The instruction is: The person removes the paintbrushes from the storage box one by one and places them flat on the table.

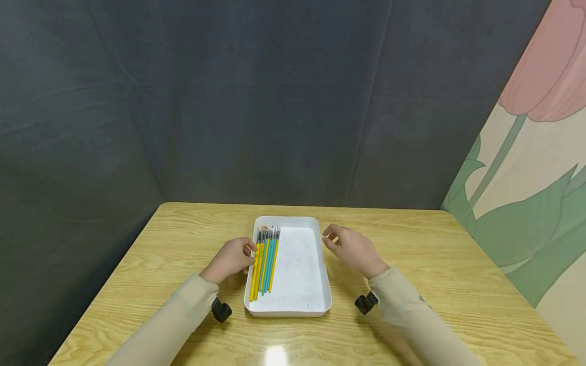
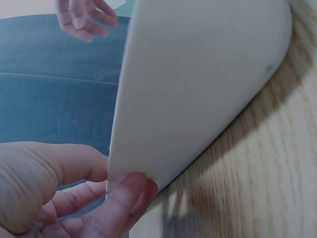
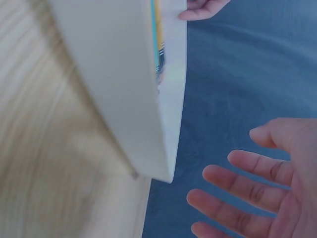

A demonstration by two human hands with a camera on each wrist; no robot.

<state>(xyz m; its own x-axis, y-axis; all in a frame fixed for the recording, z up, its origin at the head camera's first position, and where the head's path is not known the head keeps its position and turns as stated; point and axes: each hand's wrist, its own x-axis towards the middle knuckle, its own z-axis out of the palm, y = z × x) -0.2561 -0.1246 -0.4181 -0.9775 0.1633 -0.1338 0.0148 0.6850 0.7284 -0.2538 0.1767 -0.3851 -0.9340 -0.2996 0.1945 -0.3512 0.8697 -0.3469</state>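
Note:
A white rectangular tray (image 1: 299, 274) lies on the table, long side pointing away from me. Along its left side several paintbrushes (image 1: 269, 264) with yellow and teal handles lie side by side, bristles toward the far end. My left hand (image 1: 231, 258) pinches the tray's left rim; in the left wrist view the thumb is at the rim and fingertips press the outer wall (image 2: 188, 89). Beyond the right rim my right hand (image 1: 356, 249) hovers, apart from the tray. Its fingers (image 3: 237, 183) are spread and relaxed in the right wrist view, holding nothing.
The wooden table (image 1: 403, 239) extends on both sides of the tray. Behind it hangs a dark curtain (image 1: 274, 112), and a wall with painted tulips (image 1: 540, 66) stands at the right. A black wrist camera (image 1: 222, 310) is strapped to each sleeve.

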